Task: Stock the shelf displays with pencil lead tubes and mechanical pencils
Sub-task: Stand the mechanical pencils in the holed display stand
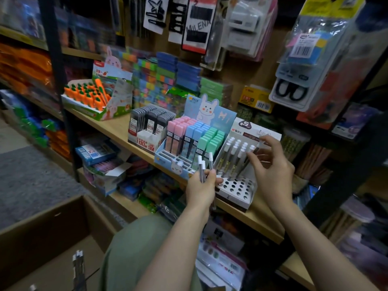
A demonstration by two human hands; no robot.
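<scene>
A white display box [237, 191] with round holes stands on the wooden shelf [117, 128]. Several white-capped lead tubes [232, 155] stand in its back rows; the front holes are bare. My right hand [270, 166] pinches one tube [248, 159] at its cap, tilted into the box. My left hand [201, 189] is closed around a few more white-capped tubes [202, 166], just left of the box. A bunny display [189, 141] of pink, blue and green lead cases sits beside it, then a box of grey-capped lead cases [150, 124].
A brown cardboard carton [48, 223] lies open at the lower left with more tubes [78, 267] inside. A carrot-shaped item display [92, 97] stands farther left on the shelf. Hanging packets [304, 59] crowd the upper right. Lower shelves hold packaged stationery.
</scene>
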